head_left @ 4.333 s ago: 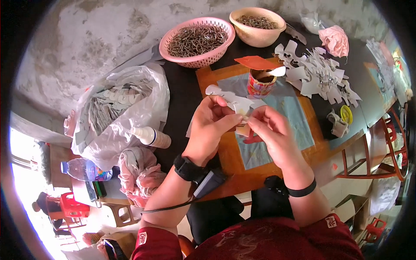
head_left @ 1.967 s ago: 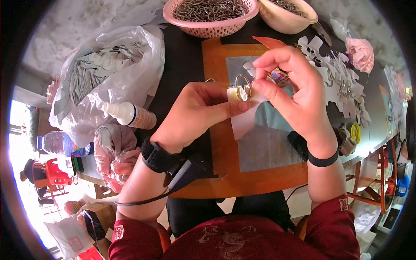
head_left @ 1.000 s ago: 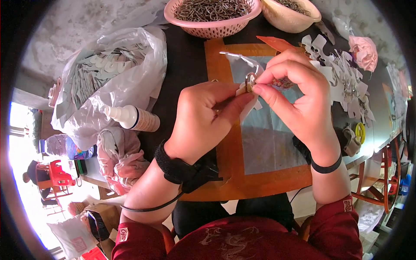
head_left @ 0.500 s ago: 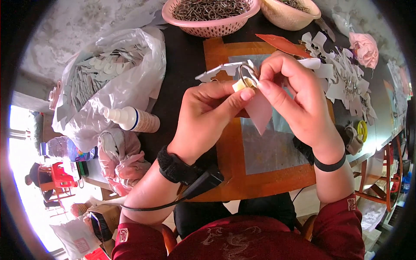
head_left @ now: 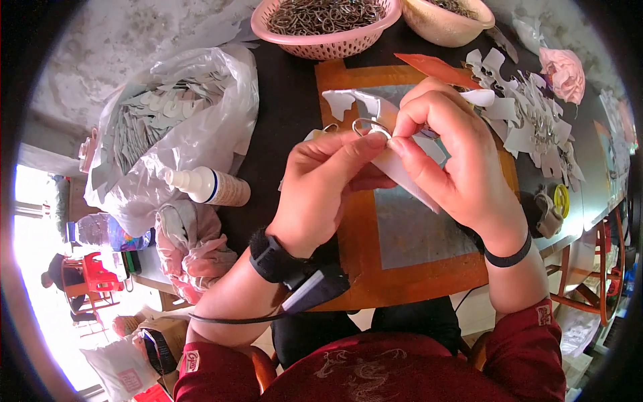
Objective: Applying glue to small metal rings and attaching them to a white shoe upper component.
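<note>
Both hands pinch one small metal ring (head_left: 368,127) and a white paper cutout (head_left: 402,175): left hand (head_left: 328,191) from below, right hand (head_left: 455,164) from above, raised over the orange cutting mat (head_left: 365,281) on the counter (head_left: 284,114).

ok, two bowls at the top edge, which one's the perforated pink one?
The pink basket holding metal rings, on the left. Its wall is slotted; the beige bowl to its right has a smooth, solid wall.

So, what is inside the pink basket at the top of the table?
The pink basket is heaped with small metal rings, dark and silvery. They cover its floor, so anything beneath them cannot be seen, and the picture's upper edge cuts off the far rim.
</note>
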Tool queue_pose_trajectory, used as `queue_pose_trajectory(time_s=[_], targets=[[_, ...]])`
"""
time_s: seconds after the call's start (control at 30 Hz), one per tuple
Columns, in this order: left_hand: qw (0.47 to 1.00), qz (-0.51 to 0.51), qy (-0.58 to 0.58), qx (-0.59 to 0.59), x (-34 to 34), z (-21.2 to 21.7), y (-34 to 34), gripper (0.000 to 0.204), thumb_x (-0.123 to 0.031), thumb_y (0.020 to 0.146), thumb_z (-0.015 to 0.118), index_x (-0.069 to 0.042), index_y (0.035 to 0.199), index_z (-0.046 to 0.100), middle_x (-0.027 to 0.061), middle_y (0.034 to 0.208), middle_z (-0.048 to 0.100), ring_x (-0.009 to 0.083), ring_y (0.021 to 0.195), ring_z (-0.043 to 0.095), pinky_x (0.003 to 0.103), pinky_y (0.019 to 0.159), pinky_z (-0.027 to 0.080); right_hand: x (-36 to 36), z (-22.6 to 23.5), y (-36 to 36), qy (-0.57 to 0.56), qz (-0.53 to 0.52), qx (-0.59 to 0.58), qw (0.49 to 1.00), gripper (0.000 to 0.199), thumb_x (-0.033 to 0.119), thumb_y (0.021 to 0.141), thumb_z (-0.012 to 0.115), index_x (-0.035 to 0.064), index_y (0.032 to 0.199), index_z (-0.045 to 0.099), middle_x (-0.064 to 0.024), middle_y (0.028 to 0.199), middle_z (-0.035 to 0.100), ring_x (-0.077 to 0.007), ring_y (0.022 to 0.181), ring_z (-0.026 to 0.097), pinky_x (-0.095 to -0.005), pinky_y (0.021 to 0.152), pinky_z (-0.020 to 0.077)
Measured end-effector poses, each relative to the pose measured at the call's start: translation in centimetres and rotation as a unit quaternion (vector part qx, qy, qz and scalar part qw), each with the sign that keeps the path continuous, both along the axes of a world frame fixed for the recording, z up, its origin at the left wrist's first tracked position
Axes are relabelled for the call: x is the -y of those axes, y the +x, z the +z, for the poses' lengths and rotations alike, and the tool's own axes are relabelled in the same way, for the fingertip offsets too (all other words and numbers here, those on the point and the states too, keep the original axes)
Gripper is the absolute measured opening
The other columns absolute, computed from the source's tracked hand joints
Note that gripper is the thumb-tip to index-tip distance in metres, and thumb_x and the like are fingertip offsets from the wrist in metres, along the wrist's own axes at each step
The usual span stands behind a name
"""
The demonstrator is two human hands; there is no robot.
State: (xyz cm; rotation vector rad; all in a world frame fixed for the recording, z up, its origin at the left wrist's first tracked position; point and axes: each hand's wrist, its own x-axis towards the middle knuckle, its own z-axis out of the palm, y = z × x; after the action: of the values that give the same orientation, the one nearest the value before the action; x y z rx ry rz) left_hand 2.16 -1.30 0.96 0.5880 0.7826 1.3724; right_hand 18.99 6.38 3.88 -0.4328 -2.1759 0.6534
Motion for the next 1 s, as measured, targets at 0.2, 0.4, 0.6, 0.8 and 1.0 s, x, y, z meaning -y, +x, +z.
queue_pose_trajectory(time_s=[0.2, 0.4, 0.6, 0.8, 1.0], targets=[[0.967, 0.123, 0.102, -0.198, 0.1, -0.3, 0.7, 0.016, -0.007, 0.09, 0.064, 0.006, 0.099, 0.067, 0.0084, 0.089, 0.068, 0.0123, 0.077, 0.065, 0.025, 0.07, 0.055, 0.1, 0.2, -0.3, 0.061, -0.044, -0.016, 0.997, 0.019, 0.0, 0.076, 0.071, 0.0006, 0.089, 0.058, -0.0067, 0.085, 0.057, -0.014, 0.07, 0.052, -0.0244, 0.062, 0.0425], [0.902, 0.159, 0.141, -0.376, -0.1, -0.3, 0.6, 0.015, -0.004, 0.084, 0.069, 0.005, 0.096, 0.068, 0.0063, 0.077, 0.066, 0.0071, 0.067, 0.059, 0.022, 0.059, 0.048, 0.3, -0.1, -0.3, 0.074, -0.075, 0.007, 0.994, 0.014, -0.004, 0.075, 0.069, 0.0001, 0.084, 0.06, -0.006, 0.079, 0.058, -0.0143, 0.065, 0.055, -0.0237, 0.057, 0.0437], [0.862, 0.174, 0.174, -0.442, 0.0, -0.3, 0.4, 0.013, -0.002, 0.082, 0.069, 0.004, 0.093, 0.069, 0.0077, 0.069, 0.062, 0.0067, 0.062, 0.057, 0.02, 0.054, 0.044, 0.8, 0.2, -0.5, 0.082, -0.101, 0.041, 0.991, 0.014, -0.008, 0.076, 0.065, 0.0002, 0.083, 0.057, -0.0066, 0.077, 0.056, -0.0154, 0.062, 0.054, -0.0254, 0.055, 0.0439], [0.898, 0.192, 0.166, -0.359, -0.2, -0.6, 0.8, 0.012, -0.002, 0.081, 0.07, 0.002, 0.092, 0.069, 0.0079, 0.069, 0.062, 0.0091, 0.058, 0.058, 0.021, 0.053, 0.044, 1.0, 0.5, -0.3, 0.072, -0.077, 0.052, 0.993, 0.012, -0.007, 0.078, 0.064, -0.0005, 0.084, 0.056, -0.0066, 0.078, 0.056, -0.0143, 0.062, 0.052, -0.024, 0.055, 0.0429], [0.783, 0.199, 0.24, -0.538, -0.3, 0.3, 0.3, 0.011, -0.002, 0.081, 0.069, 0.003, 0.091, 0.069, 0.0095, 0.069, 0.064, 0.0112, 0.061, 0.059, 0.023, 0.052, 0.045, 1.3, -0.1, -0.5, -0.103, -0.055, 0.016, 0.993, 0.01, -0.004, 0.083, 0.062, -0.0002, 0.086, 0.054, -0.0028, 0.079, 0.051, -0.0079, 0.064, 0.048, -0.0216, 0.056, 0.04]])
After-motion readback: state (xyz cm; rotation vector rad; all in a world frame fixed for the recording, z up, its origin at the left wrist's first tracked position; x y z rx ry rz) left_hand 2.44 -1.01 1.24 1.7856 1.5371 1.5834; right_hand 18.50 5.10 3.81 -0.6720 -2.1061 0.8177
